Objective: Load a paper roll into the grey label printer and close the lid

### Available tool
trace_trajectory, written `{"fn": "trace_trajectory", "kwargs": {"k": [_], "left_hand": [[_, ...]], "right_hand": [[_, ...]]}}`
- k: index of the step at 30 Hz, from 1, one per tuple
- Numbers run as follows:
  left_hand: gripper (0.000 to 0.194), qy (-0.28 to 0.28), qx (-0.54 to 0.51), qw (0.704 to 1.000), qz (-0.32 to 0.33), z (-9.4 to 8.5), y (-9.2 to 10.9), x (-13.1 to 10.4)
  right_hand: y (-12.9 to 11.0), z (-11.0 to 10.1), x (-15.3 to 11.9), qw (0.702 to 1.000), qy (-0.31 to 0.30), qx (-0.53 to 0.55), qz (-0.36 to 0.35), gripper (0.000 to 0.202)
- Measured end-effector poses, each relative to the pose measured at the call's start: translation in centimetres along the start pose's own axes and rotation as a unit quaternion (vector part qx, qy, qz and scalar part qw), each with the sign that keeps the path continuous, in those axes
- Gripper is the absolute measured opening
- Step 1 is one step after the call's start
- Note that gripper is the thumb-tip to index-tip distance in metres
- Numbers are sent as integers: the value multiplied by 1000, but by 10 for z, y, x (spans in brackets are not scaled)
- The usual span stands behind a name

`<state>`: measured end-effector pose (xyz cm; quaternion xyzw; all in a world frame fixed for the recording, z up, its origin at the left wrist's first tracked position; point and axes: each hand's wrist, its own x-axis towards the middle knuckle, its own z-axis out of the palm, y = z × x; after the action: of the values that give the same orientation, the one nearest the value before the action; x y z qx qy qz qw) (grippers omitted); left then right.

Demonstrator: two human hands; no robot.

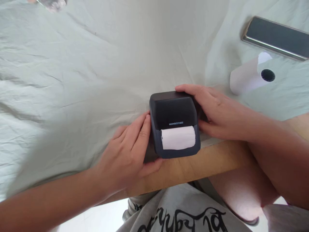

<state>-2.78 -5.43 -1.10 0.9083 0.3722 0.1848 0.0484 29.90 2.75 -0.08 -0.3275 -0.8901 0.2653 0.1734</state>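
Observation:
A black and dark blue label printer (175, 112) marked NIIMBOT stands near the front edge of the table. White paper (178, 138) sticks out of the slot on its near side. My left hand (131, 146) is closed against the printer's left side, with the thumb low by its front corner. On the other side my right hand (212, 109) grips the printer, its index finger along the back top edge and its thumb low on the right. The printer hides part of the right fingertips.
A white paper roll (246, 75) lies to the right, with a dark round end or spot. Behind it is a dark, flat, rectangular case (277, 37). Wrinkled pale cloth (108, 64) covers the table, whose wooden edge (193, 166) shows in front. A shiny object (54, 4) is cut off at the top left.

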Motion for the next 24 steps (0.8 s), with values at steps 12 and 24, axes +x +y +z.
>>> {"fn": "trace_trajectory", "kwargs": {"k": [12,24], "left_hand": [[84,-10,-66,995,-68,-5,-5,-2],[100,-23,-56,996,-58,0,-1,2]], "right_hand": [[-19,-1,9,997,1,-1,74,91],[-18,-18,6,992,16,13,122,58]]}}
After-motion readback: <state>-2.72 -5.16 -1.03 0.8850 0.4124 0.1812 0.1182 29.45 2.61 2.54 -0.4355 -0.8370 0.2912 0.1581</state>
